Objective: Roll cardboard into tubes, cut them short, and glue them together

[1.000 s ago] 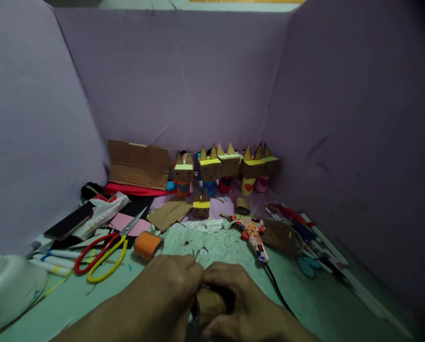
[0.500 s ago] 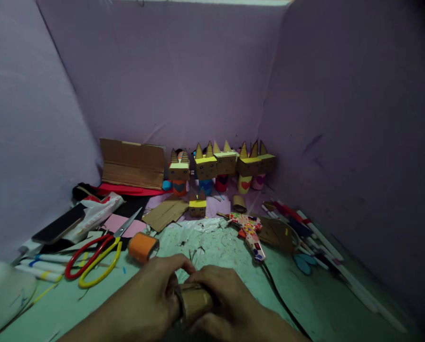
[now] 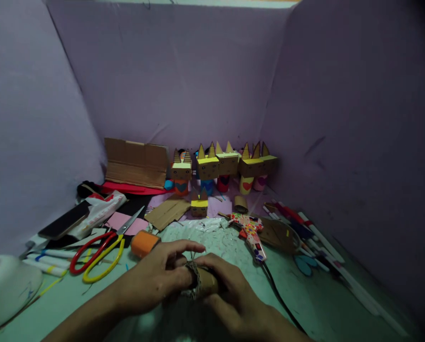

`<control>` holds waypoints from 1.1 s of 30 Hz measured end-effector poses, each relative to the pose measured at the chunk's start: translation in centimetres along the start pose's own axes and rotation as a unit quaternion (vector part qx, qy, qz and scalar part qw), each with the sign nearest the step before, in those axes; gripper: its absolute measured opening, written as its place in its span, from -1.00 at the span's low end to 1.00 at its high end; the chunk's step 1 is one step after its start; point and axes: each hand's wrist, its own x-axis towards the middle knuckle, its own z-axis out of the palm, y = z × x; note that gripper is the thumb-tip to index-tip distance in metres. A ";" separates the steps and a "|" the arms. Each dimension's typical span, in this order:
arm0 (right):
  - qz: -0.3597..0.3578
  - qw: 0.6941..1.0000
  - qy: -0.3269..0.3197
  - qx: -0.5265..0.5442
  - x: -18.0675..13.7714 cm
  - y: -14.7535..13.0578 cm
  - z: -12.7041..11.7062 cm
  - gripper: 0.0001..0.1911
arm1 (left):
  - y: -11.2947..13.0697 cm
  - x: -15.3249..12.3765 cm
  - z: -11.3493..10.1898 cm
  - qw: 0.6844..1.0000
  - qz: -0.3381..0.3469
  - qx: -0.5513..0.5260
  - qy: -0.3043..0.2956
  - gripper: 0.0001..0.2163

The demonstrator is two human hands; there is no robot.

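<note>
The right hand (image 3: 230,292) is holding a short cardboard tube (image 3: 208,282) between its thumb and curled fingers, and the tube is lying on its side between the two hands, low over the table (image 3: 326,304), its ragged rim turning toward the left hand (image 3: 158,273). The left hand is reaching in with its thumb touching that rim, while its index finger is stretching out above, apart from the tube; whether its other fingers are closing on the cardboard I cannot tell, since they are hiding behind the thumb. The step in hand seems to be shaping or smoothing the rim. The next move is probably calling for a steady right grip and light left-hand pressure around the edge, as thin cardboard could be creasing under a harder pinch. Just beyond the left hand an orange piece (image 3: 144,243) is lying, and farther to its left scissors (image 3: 120,233) are resting with their blades pointing away. Beyond the right hand a patterned glue gun (image 3: 250,228) is lying, its black cord (image 3: 278,289) trailing past that hand's right side. Farthest out, ahead of both hands, a row of cat-eared cardboard figures (image 3: 207,167) is standing against the wall.
</note>
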 end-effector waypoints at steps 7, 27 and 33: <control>0.068 0.993 0.095 0.020 0.4 1.1 -0.1 -0.69 | 1.1 -1.5 -0.6 0.980 0.028 0.071 0.181 -0.77; 0.153 0.981 0.004 0.122 0.3 2.4 0.2 -0.76 | -3.0 1.5 3.8 0.930 0.281 0.098 0.216 -0.90; 0.195 0.973 0.126 0.007 0.6 1.1 -3.1 -0.56 | -3.1 1.0 -1.6 0.816 0.282 0.156 0.480 -0.77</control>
